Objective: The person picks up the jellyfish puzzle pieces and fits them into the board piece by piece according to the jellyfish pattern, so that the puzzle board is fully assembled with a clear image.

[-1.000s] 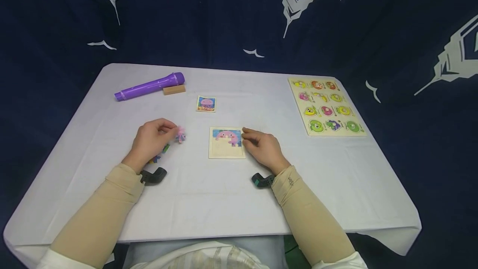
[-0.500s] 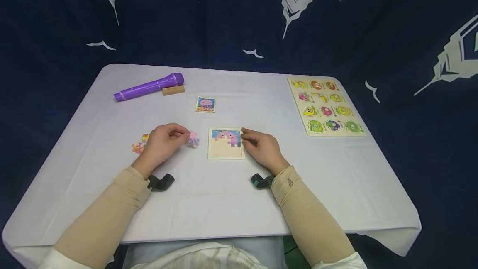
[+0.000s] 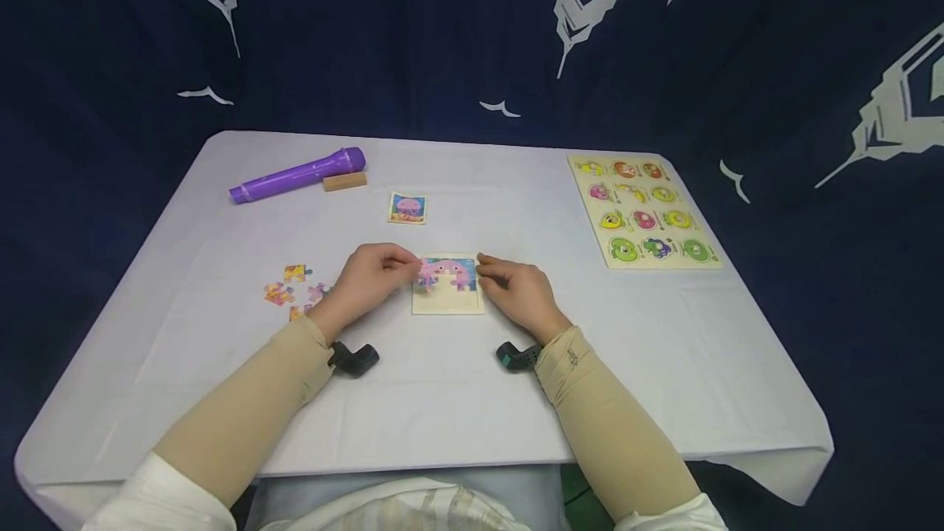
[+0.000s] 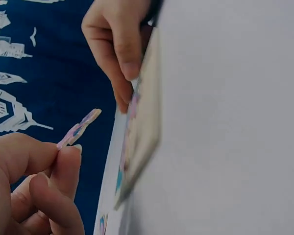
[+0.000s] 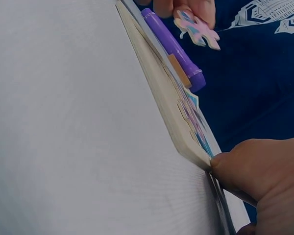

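Observation:
The left hand (image 3: 374, 279) pinches a pink and blue puzzle piece (image 3: 428, 275) between thumb and fingertips, held over the left side of the puzzle tray (image 3: 447, 306). In the left wrist view, the piece (image 4: 79, 129) is clear of the tray (image 4: 144, 122). Joined pieces with a pink sea creature (image 3: 459, 269) fill the tray's upper and right part; its lower part shows bare wood. At the tray's right edge, the right hand (image 3: 525, 295) holds that edge, its thumb against the side in the right wrist view.
Several loose puzzle pieces (image 3: 279, 293) lie left of the left hand, partly hidden by it. A small picture card (image 3: 408, 208) lies behind the tray. Further back are a purple microphone (image 3: 295, 176) and a wooden block (image 3: 344, 181). A fruit board (image 3: 645, 215) lies at right.
The left hand has carried the pink piece rightward from beside the loose pieces to above the tray, uncovering several of them. The right hand and tray have stayed in place.

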Motion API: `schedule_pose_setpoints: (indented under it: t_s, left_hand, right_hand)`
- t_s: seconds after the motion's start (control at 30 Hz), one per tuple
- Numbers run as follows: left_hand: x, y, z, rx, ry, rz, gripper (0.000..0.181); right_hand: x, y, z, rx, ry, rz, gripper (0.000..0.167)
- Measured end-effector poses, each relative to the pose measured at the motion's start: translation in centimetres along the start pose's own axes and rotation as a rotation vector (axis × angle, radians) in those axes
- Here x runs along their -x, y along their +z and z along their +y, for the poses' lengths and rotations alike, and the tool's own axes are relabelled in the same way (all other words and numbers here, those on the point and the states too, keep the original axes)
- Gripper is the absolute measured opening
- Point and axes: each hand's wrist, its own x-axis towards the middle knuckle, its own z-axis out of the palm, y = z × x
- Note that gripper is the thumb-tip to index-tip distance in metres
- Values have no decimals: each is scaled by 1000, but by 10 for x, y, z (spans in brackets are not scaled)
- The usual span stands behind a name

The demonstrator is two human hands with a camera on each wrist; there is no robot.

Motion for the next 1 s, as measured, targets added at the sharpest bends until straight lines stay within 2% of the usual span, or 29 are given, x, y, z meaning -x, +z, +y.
schedule_pose_setpoints:
  t_s: [0.17,0.27,0.47,0.73,0.9,1.0]
  left_hand:
    - [-17,13,7,-3,-34,-100,20]
    - [-22,18,8,-35,-47,-123,21]
    - [-25,20,5,-84,-42,-106,21]
    - [-24,26,6,-190,21,-86,19]
    - [-22,29,7,-219,37,-63,15]
    - [-19,31,6,-245,71,-37,13]
  right_hand:
    - [0,1,4,-5,8,1,25]
    - [0,1,5,-8,9,-1,25]
    - [0,0,3,-14,14,-7,26]
    - [0,-1,2,-6,15,-6,26]
    - [0,0,2,-4,14,-9,26]
    - [0,0,2,-1,14,-9,26]
